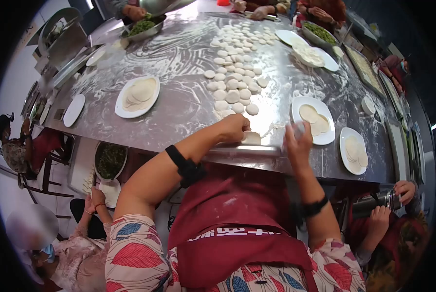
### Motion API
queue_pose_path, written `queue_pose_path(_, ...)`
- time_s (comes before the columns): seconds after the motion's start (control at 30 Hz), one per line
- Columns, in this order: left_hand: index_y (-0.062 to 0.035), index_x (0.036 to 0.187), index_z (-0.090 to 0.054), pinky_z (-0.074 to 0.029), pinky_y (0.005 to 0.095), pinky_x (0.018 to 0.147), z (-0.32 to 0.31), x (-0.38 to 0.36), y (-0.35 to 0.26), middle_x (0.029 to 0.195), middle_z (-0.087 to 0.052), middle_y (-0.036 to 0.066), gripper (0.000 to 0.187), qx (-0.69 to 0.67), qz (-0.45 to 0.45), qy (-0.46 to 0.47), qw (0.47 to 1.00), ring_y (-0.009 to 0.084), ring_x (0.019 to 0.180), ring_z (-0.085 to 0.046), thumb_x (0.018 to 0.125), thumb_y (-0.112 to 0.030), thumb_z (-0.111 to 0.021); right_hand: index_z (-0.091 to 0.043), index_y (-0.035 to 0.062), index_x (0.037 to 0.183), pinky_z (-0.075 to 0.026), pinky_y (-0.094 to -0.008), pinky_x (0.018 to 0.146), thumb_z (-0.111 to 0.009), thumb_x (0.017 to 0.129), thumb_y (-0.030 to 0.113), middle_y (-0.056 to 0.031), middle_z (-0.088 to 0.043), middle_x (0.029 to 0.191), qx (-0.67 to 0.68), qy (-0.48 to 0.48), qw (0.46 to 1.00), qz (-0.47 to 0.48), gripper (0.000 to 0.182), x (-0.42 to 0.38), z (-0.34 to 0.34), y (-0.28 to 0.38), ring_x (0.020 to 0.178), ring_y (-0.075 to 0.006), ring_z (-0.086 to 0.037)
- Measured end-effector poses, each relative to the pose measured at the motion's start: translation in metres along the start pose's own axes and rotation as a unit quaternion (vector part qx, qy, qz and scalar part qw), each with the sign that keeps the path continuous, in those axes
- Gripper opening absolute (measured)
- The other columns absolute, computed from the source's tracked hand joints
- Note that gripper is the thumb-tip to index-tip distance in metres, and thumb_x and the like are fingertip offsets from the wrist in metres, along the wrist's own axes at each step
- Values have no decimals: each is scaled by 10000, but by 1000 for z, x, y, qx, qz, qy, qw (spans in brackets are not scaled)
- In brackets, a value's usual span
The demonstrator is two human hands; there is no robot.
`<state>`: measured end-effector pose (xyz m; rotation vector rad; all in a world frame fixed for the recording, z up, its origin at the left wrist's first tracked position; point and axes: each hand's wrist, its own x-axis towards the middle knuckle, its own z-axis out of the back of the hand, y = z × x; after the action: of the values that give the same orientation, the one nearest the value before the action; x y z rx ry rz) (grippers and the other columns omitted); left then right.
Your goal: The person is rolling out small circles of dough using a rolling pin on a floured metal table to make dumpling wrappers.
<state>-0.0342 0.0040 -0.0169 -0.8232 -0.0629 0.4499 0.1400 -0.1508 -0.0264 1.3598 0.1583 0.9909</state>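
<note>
My left hand (235,128) is closed in a pinch at the edge of a flat dough round (251,138), near the front edge of the steel table. To the right, my right hand (298,146) is curled and blurred by motion, around a greyish thing that I cannot make out. Just beyond it, a white plate (329,136) carries several thin dough wrappers (313,119). Straight ahead of my left hand lie many small flattened dough pieces (232,83), spread in a long strip toward the far side.
Flour streaks the steel table (179,104). More wrappers sit on a left plate (125,113) and a right plate (344,158). Bowls of green filling (142,27) (319,33) stand at the far side. Co-workers' hands (260,12) are there; other people sit left and right of me.
</note>
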Motion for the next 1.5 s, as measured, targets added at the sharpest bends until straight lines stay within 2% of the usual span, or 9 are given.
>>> queue_pose_path(0.1,10,897,-644,-467,360,666,3,10,-15,794,-649,179,202,58,42,-13,997,252,707,-617,785,-155,-606,-473,4,865,-465,-358,548,-621,787,54,-117,-572,646,-39,-14,998,54,175,46,-30,-10,579,-268,-581)
queue_pose_path(0.4,12,880,-633,-461,344,656,-5,-3,-8,764,-647,143,193,-78,43,16,996,210,708,-600,787,-156,-615,-482,22,837,-429,-271,452,-631,817,55,-64,-539,623,-14,-28,999,28,154,-34,15,4,475,-120,-518)
queue_pose_path(0.57,7,882,-642,-463,348,653,-8,13,-15,759,-644,147,196,42,23,-24,999,208,706,-600,826,-178,-611,-484,-11,913,-460,-364,559,-638,796,89,-166,-577,663,-81,-26,994,76,218,42,-27,-17,593,-293,-585)
queue_pose_path(0.7,5,859,-644,-466,356,647,-10,14,-21,782,-648,176,157,11,39,-5,999,265,699,-605,795,-132,-600,-470,-3,884,-462,-343,544,-626,809,87,-122,-577,647,-39,-10,999,20,195,16,-9,-8,559,-235,-574)
queue_pose_path(0.77,5,860,-642,-468,358,645,-12,12,-11,781,-648,176,153,60,1,-30,998,275,703,-609,777,-116,-600,-465,13,860,-435,-282,465,-626,822,62,-74,-559,633,-1,5,999,-38,173,-19,12,17,508,-133,-544)
queue_pose_path(0.9,14,888,-632,-470,358,662,-14,0,-15,800,-647,192,177,-56,57,5,997,278,743,-623,769,-114,-603,-465,21,831,-430,-278,450,-630,819,49,-71,-553,631,-20,-31,999,10,168,-26,11,3,503,-123,-541)
queue_pose_path(1.0,21,886,-631,-470,357,670,-12,3,-29,801,-645,192,174,41,30,-40,998,276,744,-621,784,-116,-597,-492,-13,889,-473,-374,572,-638,794,76,-162,-597,687,-39,-33,998,26,196,25,-19,-15,608,-312,-598)
queue_pose_path(1.37,22,880,-625,-465,353,688,-7,3,-21,807,-641,179,156,-5,43,30,999,268,751,-608,774,-86,-585,-469,13,854,-459,-333,526,-639,799,64,-105,-568,649,-15,-10,999,-33,186,-23,12,11,559,-215,-579)
queue_pose_path(1.5,18,892,-630,-465,353,693,-11,14,-22,836,-646,185,163,36,18,-27,999,269,766,-612,789,-103,-590,-469,-10,895,-463,-380,562,-646,789,67,-176,-589,706,-55,-21,997,57,220,38,-25,-7,608,-319,-591)
